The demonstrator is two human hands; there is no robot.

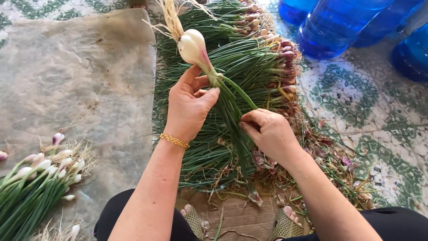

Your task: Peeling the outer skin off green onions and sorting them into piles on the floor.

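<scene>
My left hand [189,105], with a gold bracelet at the wrist, grips a green onion just below its white and pink bulb [193,47]; pale roots stick up from the bulb. My right hand [267,130] pinches the green leaves [240,93] of the same onion lower down. Both hands hover over a big pile of green onions [249,62] lying on the floor, bulbs to the right.
A smaller bunch of cleaned onions [33,185] lies at the lower left on a grey sheet [71,80]. Blue water bottles [339,24] stand at the upper right on patterned tiles. Peelings [330,156] litter the right side. My sandalled feet [285,223] show at the bottom.
</scene>
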